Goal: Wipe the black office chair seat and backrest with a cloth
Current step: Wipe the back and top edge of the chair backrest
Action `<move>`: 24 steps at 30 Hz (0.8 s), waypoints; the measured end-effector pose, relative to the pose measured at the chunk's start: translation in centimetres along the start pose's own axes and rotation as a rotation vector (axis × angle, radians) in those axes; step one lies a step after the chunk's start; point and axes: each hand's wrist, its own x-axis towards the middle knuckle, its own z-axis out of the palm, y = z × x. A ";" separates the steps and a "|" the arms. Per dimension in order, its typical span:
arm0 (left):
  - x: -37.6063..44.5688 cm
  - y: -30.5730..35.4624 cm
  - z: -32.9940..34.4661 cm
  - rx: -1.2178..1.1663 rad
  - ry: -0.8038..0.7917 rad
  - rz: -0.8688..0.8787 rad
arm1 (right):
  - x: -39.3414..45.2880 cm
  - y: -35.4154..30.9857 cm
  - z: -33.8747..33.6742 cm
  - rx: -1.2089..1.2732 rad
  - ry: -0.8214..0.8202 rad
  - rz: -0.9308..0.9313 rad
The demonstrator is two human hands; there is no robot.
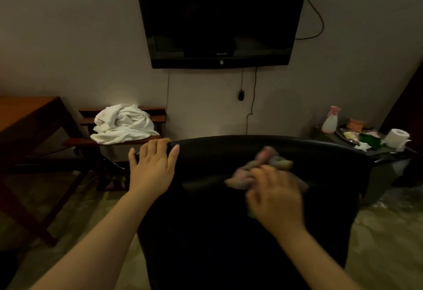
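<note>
The black office chair's backrest [229, 221] fills the lower middle of the view, its top edge curving across the frame. My left hand [152, 168] rests flat on the backrest's upper left corner, fingers spread. My right hand [275, 198] presses a crumpled pinkish cloth [263, 166] against the upper right part of the backrest; hand and cloth are motion-blurred. The seat is hidden behind the backrest.
A wall-mounted TV [219, 17] hangs ahead with cables below it. A wooden rack holding white towels [123, 123] stands at left, beside a wooden desk [29, 118]. At right, a small table [325, 135] carries a spray bottle [330, 120], a tray, a green bottle and a toilet roll [397, 137].
</note>
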 end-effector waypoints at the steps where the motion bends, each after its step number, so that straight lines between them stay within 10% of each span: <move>1: -0.1 0.0 0.2 0.011 0.025 -0.012 | -1.0 3.0 -1.0 -0.055 0.022 0.067; 5: -1.5 3.6 1.6 0.000 0.159 -0.031 | -2.6 8.7 -3.2 -0.086 0.090 0.170; 12: -4.9 21.7 5.2 0.113 0.096 0.657 | -4.4 10.4 -3.2 0.243 0.269 0.525; 24: -5.3 29.7 10.2 0.142 0.081 0.603 | -10.3 14.1 -1.9 1.034 0.104 1.147</move>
